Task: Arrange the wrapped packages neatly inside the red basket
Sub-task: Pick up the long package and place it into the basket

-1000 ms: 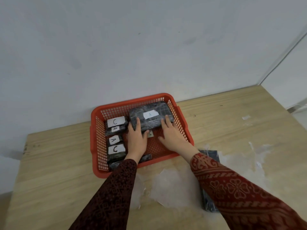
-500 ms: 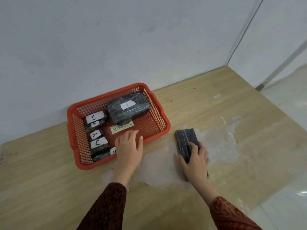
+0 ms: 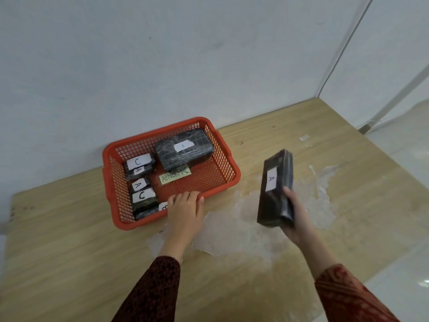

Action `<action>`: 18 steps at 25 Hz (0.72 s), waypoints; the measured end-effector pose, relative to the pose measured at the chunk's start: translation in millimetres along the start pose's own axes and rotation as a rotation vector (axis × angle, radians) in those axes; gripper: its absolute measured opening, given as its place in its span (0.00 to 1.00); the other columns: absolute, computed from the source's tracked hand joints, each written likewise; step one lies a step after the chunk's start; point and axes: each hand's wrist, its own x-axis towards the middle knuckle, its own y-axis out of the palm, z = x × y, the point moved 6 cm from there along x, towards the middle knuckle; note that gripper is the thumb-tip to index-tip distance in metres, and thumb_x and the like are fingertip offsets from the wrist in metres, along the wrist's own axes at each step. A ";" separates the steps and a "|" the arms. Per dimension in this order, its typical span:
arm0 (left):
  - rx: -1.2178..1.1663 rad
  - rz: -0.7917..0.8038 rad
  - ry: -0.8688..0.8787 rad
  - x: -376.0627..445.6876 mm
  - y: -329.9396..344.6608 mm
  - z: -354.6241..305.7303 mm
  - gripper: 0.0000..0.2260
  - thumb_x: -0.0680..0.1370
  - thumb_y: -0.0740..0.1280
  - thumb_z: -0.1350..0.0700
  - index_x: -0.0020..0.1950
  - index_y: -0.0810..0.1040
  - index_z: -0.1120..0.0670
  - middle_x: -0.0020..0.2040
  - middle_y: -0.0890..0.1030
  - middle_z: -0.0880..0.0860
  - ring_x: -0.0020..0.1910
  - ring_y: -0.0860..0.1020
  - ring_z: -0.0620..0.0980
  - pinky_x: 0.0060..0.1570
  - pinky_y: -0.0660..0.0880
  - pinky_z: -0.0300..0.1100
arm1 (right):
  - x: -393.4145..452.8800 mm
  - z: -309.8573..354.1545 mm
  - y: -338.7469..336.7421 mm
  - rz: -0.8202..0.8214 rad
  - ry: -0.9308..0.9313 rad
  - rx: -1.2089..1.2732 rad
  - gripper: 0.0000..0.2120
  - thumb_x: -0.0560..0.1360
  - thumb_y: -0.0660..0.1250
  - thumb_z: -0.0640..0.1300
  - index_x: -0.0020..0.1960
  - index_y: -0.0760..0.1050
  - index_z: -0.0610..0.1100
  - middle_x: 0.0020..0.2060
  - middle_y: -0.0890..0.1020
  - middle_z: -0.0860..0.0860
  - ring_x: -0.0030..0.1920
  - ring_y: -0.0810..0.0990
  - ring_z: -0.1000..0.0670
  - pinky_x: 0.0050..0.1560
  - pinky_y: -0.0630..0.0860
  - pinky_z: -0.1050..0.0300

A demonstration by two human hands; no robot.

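The red basket point(image 3: 222, 159) sits on the wooden table against the wall. Inside it, a large dark wrapped package point(image 3: 183, 152) labelled A lies at the back right, and several small dark packages point(image 3: 141, 184) with white labels line the left side. A green note reading ABNORMAL point(image 3: 175, 175) lies on the basket floor. My left hand point(image 3: 185, 211) rests on the basket's near rim, fingers spread. My right hand point(image 3: 294, 217) grips a long dark wrapped package point(image 3: 275, 189) labelled A by its near end, lifted off the table to the right of the basket.
White torn residue point(image 3: 243, 228) covers the wooden table point(image 3: 69, 252) in front of and to the right of the basket. The table's right edge point(image 3: 394, 252) borders a pale floor. A grey wall stands right behind the basket.
My right hand has picked the long package up from the table and tilted it upright. My left hand slid back from inside the basket to its near rim.
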 end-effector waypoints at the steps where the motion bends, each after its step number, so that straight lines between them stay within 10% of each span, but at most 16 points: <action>1: -0.028 0.011 -0.005 1.2 -1.0 1.2 0.15 0.81 0.54 0.51 0.58 0.78 0.54 0.53 0.81 0.51 0.54 0.77 0.51 0.62 0.63 0.48 | 1.4 10.5 6.5 0.082 0.021 0.057 0.31 0.68 0.67 0.55 0.68 0.69 0.44 0.58 0.80 0.40 0.57 0.79 0.39 0.55 0.76 0.42; 3: -0.089 0.027 -0.007 2.1 -3.9 3.7 0.13 0.81 0.55 0.51 0.58 0.77 0.53 0.52 0.81 0.50 0.53 0.76 0.50 0.60 0.63 0.47 | 5.7 26.3 27.6 0.210 0.030 0.040 0.27 0.71 0.63 0.55 0.66 0.70 0.44 0.59 0.79 0.38 0.60 0.77 0.38 0.60 0.74 0.39; 7: -0.186 0.014 -0.001 0.0 -16.3 14.5 0.10 0.80 0.59 0.53 0.55 0.78 0.53 0.48 0.80 0.51 0.47 0.77 0.51 0.52 0.67 0.44 | 30.3 35.3 80.8 0.283 0.085 -0.101 0.19 0.78 0.51 0.50 0.58 0.75 0.43 0.45 0.87 0.47 0.45 0.85 0.48 0.39 0.82 0.56; 18: -0.034 -0.082 -0.078 -12.2 -37.8 75.2 0.13 0.79 0.59 0.51 0.45 0.80 0.56 0.38 0.81 0.52 0.37 0.79 0.51 0.37 0.75 0.47 | 104.1 55.6 229.4 0.687 -0.374 -1.309 0.20 0.72 0.71 0.48 0.62 0.74 0.47 0.53 0.81 0.51 0.50 0.82 0.49 0.48 0.78 0.58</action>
